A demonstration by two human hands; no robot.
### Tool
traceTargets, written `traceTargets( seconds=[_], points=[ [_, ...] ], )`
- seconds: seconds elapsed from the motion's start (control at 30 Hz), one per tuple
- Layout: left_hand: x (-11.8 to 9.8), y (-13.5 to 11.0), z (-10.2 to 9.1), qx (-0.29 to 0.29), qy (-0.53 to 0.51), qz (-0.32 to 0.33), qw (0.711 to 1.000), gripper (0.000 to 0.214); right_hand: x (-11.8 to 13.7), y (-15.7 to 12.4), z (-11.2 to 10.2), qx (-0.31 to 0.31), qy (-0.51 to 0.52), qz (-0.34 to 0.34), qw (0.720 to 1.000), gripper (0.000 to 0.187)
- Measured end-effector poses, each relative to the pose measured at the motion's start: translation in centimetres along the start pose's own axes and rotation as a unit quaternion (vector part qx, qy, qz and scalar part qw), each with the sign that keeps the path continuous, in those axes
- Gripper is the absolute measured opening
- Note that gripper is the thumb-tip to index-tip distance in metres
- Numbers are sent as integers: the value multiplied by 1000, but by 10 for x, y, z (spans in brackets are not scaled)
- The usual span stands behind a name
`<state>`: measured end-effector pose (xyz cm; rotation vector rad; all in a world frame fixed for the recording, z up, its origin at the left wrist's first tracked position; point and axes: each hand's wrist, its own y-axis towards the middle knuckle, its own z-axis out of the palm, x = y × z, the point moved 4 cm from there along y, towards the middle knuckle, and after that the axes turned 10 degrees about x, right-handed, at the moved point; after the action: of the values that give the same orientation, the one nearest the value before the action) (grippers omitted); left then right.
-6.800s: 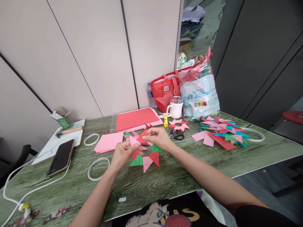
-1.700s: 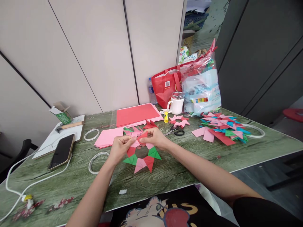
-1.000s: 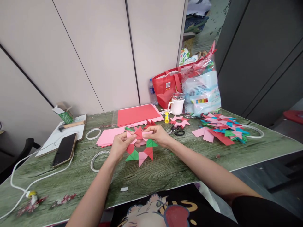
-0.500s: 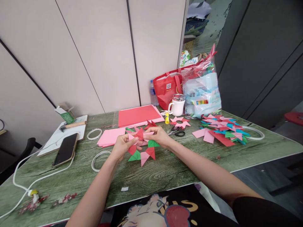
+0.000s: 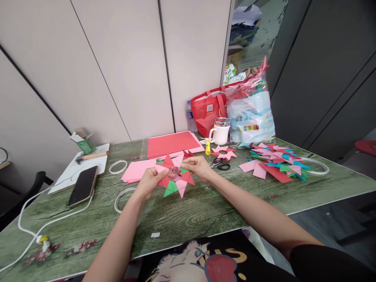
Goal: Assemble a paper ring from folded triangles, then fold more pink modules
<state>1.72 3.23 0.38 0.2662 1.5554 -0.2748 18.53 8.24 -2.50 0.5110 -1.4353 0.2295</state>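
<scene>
Between my hands is a folded paper star ring (image 5: 171,188) in red, pink and green, its points spread around a central opening. My left hand (image 5: 149,181) pinches its left side, thumb on top. At the upper right edge my right hand (image 5: 199,167) grips it between thumb and fingers, near a green point. Some fingers are hidden behind the paper. Just beyond lie a stack of pink paper (image 5: 138,170) and a stack with a red sheet (image 5: 172,144) on top. Dark red folded pieces (image 5: 188,154) show behind my right hand.
To the right are black scissors (image 5: 223,166), a glue stick (image 5: 207,148), another paper ring (image 5: 223,152), a white mug (image 5: 221,131) and a pile of folded pieces (image 5: 276,156). White tape rings (image 5: 118,167), a phone (image 5: 83,186), a hammer (image 5: 92,156) and a cable (image 5: 64,214) lie left.
The paper star ring has turned and come together into a rounder, tighter shape with a smaller opening. My right hand has shifted slightly on its edge.
</scene>
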Motion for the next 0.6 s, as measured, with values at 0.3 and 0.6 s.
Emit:
traceTargets(
  seconds=[0.3, 0.6],
  points=[
    [-1, 1, -2, -81, -68, 53, 993, 36, -3, 0, 8, 20, 70, 21, 997, 33],
    [8, 1, -7, -126, -77, 13, 989, 34, 7, -2, 10, 39, 98, -11, 994, 34]
  ],
)
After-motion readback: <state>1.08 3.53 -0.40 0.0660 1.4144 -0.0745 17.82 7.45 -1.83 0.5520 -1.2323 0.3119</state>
